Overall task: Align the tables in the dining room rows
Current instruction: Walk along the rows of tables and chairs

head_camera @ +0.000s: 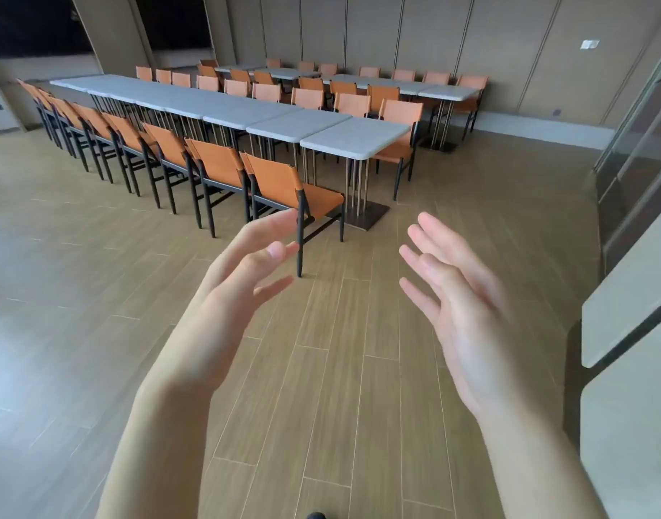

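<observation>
hands: left hand [242, 271] | right hand [456, 294] raised, spread, holding nothing

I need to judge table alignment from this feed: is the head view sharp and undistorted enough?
Head view: wide-angle bend curves the near row of tables and the floor planks; left hand and right hand are motion-blurred; far chairs look soft; lighting is even, with a pale sheen on the floor at left.
</observation>
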A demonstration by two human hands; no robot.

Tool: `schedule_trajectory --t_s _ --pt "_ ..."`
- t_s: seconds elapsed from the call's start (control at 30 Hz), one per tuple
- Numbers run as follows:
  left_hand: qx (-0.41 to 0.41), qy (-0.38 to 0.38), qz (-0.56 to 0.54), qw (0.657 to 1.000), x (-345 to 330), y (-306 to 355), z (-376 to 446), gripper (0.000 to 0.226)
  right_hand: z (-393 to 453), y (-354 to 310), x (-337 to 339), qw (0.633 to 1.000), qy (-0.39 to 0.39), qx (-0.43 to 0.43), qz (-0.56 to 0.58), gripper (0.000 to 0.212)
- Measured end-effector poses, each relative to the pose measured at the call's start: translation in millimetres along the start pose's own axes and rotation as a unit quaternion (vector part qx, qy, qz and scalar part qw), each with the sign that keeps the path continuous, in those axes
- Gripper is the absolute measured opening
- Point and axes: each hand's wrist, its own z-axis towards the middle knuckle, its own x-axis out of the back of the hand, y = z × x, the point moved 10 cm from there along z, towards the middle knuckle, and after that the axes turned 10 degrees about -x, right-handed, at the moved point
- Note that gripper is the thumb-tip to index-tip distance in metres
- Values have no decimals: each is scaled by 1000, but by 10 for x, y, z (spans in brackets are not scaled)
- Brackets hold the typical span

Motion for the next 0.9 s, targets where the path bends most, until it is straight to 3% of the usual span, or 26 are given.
schedule_trajectory --t_s 0.4,0.63,0.9 --pt "31 18 -30 999 486 -905 1472 48 1700 222 -403 999 28 -4 17 38" --pt "-3 61 -48 997 444 -1112 2090 36 2256 380 -216 996 75 -20 33 30" --pt "14 34 -41 998 77 -1623 2799 36 2959 499 197 993 105 -24 41 33"
